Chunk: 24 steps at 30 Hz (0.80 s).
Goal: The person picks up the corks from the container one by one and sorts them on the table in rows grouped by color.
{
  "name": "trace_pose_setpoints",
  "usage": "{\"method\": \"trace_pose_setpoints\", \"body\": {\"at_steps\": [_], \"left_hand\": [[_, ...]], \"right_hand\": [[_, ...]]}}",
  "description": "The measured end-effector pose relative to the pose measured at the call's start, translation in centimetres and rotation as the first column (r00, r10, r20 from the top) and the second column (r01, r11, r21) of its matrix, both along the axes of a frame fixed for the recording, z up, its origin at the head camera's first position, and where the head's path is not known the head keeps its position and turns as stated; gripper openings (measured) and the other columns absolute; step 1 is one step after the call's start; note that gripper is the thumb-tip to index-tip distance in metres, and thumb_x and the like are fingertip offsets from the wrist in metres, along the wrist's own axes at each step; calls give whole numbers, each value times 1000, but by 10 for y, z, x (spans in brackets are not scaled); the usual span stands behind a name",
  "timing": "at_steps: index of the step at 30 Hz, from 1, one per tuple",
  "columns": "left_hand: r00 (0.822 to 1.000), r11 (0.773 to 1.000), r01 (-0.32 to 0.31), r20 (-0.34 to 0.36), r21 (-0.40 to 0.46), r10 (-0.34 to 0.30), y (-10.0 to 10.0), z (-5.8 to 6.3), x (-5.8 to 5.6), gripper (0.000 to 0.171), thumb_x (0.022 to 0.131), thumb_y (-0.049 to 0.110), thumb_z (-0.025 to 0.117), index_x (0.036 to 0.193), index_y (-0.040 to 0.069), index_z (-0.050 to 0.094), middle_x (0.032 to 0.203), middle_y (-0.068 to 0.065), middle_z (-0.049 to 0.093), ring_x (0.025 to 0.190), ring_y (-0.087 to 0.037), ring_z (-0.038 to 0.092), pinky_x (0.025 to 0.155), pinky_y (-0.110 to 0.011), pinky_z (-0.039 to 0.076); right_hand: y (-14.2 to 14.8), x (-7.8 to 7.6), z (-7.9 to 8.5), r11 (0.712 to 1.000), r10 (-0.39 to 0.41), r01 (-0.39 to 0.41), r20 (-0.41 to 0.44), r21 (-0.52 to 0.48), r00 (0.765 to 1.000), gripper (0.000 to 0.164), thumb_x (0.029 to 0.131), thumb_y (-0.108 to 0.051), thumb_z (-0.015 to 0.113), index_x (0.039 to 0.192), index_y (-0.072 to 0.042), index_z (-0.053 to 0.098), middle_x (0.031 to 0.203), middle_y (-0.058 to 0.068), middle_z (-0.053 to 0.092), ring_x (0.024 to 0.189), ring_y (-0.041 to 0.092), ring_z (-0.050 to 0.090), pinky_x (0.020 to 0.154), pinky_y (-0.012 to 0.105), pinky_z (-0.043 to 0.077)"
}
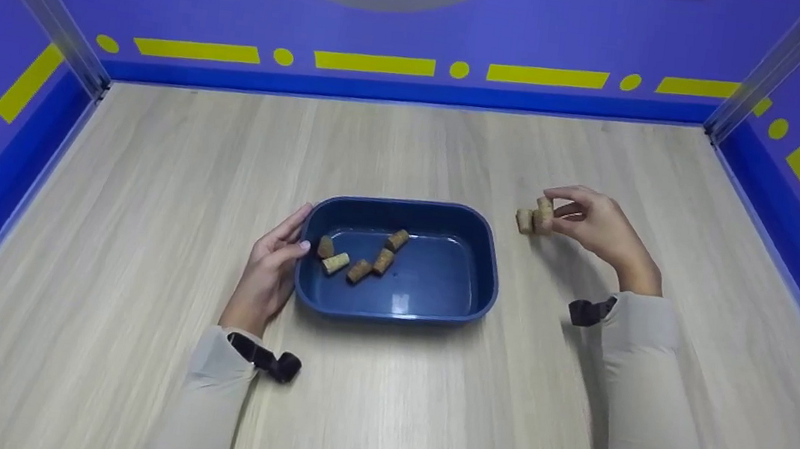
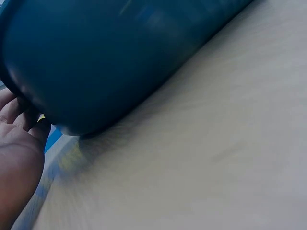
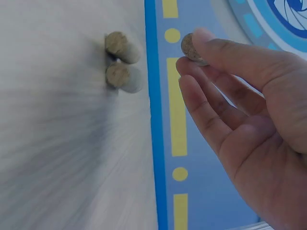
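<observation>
Head view looks down; close wrist views share its tabletop point(image 1: 424, 408).

A dark blue rectangular container point(image 1: 439, 274) with rounded corners is set on the worktop point(image 1: 395, 397), its left end held by the left hand point(image 1: 270, 262), the thumb at the rim. Inside, toward the left, one pale cork point(image 1: 336, 263) and four browner corks point(image 1: 359, 272) are scattered, most of them laid on their sides. To the container's right, another cork point(image 3: 190, 47) is pinched by the right hand point(image 1: 603, 229). Near it, two tan corks point(image 3: 117, 76) are stood on end, side by side.
</observation>
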State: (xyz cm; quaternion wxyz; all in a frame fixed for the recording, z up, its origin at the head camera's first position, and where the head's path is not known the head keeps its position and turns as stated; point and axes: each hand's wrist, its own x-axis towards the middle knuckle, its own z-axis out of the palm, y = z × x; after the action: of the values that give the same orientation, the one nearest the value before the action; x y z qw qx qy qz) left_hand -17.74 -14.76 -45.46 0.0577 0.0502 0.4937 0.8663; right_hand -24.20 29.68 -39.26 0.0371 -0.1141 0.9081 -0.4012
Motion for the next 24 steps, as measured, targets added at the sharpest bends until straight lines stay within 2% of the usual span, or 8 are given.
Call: {"method": "trace_pose_setpoints", "body": {"at_steps": [9, 17, 20, 24], "left_hand": [[1000, 1000, -5, 8, 5, 5, 0, 0, 0, 63, 89, -13, 42, 149, -8, 22, 158, -19, 22, 147, -25, 22, 113, -26, 31], [1000, 1000, 1, -4, -19, -1, -1, 0, 1, 63, 89, -12, 42, 149, -7, 21, 158, -19, 21, 147, -25, 21, 114, -28, 30], [1000, 1000, 0, -4, -25, 0, -1, 0, 1, 63, 89, -12, 42, 149, -7, 21, 158, -20, 21, 147, -25, 21, 115, -30, 28], [1000, 1000, -1, -9, -23, 1, 1, 1, 0, 63, 89, -12, 42, 149, -8, 22, 158, -20, 21, 147, -25, 21, 116, -32, 24]], "right_hand": [[10, -2, -11, 998, -58, 57, 20, 29, 998, 44, 88, 1, 63, 132, 1, 56, 135, 20, 55, 111, 37, 61, 73, 5, 47], [16, -1, -17, 995, -92, 88, 86, 43, 992, 46, 90, -2, 61, 135, -3, 53, 138, 19, 53, 114, 37, 60, 72, 9, 47], [17, -1, -18, 992, -114, 108, 119, 58, 986, 46, 90, -6, 62, 136, -4, 53, 138, 20, 53, 115, 37, 59, 74, 14, 50], [19, -2, -20, 990, -128, 117, 150, 79, 980, 47, 91, -8, 62, 137, -4, 52, 137, 21, 53, 117, 37, 58, 83, 28, 53]]}}
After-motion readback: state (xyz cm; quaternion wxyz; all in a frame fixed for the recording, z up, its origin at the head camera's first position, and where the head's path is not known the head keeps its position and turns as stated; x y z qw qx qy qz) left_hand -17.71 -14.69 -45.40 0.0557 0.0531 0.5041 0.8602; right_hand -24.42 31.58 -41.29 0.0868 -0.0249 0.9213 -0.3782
